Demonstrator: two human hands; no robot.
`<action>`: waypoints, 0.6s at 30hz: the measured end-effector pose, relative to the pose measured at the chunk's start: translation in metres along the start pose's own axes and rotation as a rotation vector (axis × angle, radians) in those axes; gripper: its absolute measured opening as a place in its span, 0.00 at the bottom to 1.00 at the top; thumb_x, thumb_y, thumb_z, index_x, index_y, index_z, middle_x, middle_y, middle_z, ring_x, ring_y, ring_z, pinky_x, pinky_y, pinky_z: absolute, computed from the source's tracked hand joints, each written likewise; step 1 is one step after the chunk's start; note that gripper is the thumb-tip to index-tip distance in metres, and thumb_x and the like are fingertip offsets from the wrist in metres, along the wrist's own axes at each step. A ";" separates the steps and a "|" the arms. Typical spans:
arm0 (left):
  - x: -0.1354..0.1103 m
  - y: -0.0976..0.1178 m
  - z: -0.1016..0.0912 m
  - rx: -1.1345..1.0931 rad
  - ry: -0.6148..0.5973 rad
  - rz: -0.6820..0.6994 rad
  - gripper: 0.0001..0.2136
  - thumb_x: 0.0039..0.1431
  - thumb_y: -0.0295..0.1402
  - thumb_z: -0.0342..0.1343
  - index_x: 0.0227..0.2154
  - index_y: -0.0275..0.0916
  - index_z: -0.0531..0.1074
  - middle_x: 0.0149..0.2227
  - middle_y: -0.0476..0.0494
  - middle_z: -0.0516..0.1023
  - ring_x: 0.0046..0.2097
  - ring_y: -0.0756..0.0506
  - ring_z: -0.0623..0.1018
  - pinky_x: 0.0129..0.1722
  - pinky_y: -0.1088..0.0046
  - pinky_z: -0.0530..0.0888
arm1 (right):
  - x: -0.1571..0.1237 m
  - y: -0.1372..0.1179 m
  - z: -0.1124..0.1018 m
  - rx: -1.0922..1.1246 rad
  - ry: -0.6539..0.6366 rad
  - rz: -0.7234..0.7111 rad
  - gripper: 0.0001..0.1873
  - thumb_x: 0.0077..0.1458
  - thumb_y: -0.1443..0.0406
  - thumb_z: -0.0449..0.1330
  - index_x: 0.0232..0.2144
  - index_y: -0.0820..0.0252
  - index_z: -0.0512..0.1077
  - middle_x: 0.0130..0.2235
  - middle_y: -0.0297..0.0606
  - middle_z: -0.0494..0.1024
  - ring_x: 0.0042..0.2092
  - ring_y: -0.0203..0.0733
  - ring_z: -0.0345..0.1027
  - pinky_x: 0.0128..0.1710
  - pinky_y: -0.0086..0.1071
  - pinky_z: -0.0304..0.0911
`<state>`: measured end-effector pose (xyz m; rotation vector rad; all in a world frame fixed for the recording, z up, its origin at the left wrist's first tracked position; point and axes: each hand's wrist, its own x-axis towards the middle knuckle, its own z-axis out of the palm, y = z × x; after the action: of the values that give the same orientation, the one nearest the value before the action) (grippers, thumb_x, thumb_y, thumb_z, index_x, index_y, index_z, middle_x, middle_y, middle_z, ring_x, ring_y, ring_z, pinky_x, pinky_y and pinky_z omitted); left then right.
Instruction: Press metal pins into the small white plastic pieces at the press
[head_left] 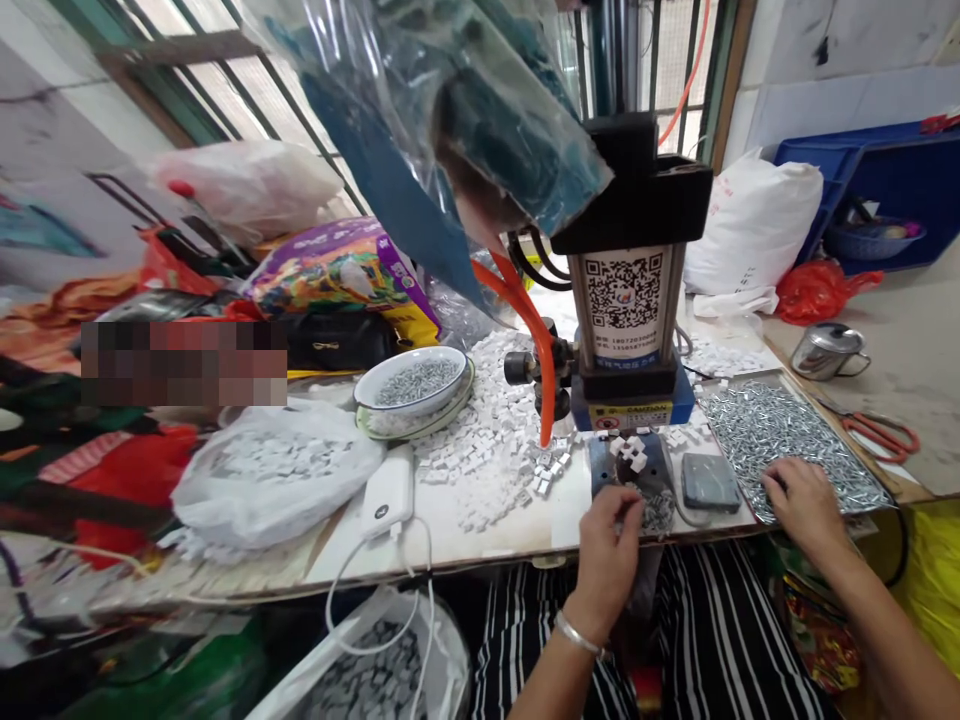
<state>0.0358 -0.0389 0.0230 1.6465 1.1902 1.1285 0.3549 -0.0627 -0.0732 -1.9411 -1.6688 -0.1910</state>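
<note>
A: can anyone tell if the left hand [611, 535] at 5 o'clock is pinching something?
B: nope, too small. lined bin [452, 650] at 7's cut by the bottom edge, plastic sheeting [517, 130] at 12 by the top, pixelated patch [184, 363] hides 9.

A: Metal stock?
B: Slim silver metal pins [795, 435], loose, lying every which way, in a broad layer across a shallow tray [888, 498]. Can't read tip or head shape, too small.
A: And the little heap?
B: Tiny silver-grey metal bits [658, 510], jumbled near the front of the dark metal base plate [602, 462]. Can't tell if same pins.
A: White parts?
B: Small blocky white plastic pieces [631, 455], clumped on that plate behind the bits, mixed angles. More scattered left of it.
</note>
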 end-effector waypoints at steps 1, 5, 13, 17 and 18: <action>-0.005 0.003 0.004 0.065 -0.036 0.040 0.05 0.63 0.33 0.57 0.36 0.42 0.77 0.35 0.45 0.78 0.39 0.42 0.75 0.41 0.66 0.69 | 0.001 0.000 0.000 0.009 0.000 -0.004 0.12 0.63 0.59 0.52 0.29 0.55 0.69 0.35 0.43 0.75 0.42 0.50 0.65 0.44 0.42 0.58; -0.008 0.015 0.020 0.431 -0.142 0.144 0.10 0.65 0.28 0.53 0.43 0.45 0.78 0.38 0.42 0.77 0.43 0.39 0.74 0.45 0.61 0.67 | 0.002 -0.001 0.000 0.050 0.024 -0.017 0.14 0.64 0.57 0.51 0.28 0.55 0.69 0.35 0.44 0.75 0.42 0.50 0.66 0.46 0.43 0.59; 0.004 0.024 0.013 0.589 -0.312 0.112 0.08 0.64 0.23 0.51 0.34 0.41 0.73 0.39 0.44 0.74 0.42 0.41 0.71 0.47 0.60 0.65 | 0.001 -0.021 -0.026 0.203 0.128 0.092 0.21 0.63 0.48 0.52 0.29 0.55 0.71 0.34 0.42 0.77 0.40 0.49 0.69 0.45 0.42 0.61; 0.001 0.024 0.011 0.616 -0.334 0.114 0.09 0.63 0.20 0.52 0.37 0.41 0.72 0.41 0.44 0.73 0.44 0.40 0.70 0.48 0.60 0.65 | 0.002 -0.042 -0.036 0.417 0.022 0.349 0.22 0.59 0.45 0.56 0.31 0.56 0.74 0.32 0.39 0.79 0.34 0.45 0.70 0.37 0.37 0.62; 0.000 0.024 0.012 0.617 -0.330 0.108 0.09 0.62 0.20 0.52 0.37 0.40 0.72 0.41 0.44 0.73 0.45 0.40 0.70 0.49 0.60 0.65 | 0.002 -0.048 -0.036 0.471 -0.010 0.392 0.22 0.58 0.45 0.57 0.31 0.56 0.75 0.32 0.38 0.79 0.34 0.45 0.70 0.36 0.36 0.63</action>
<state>0.0532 -0.0460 0.0423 2.2759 1.3126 0.5293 0.3186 -0.0760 -0.0269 -1.8459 -1.1689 0.3326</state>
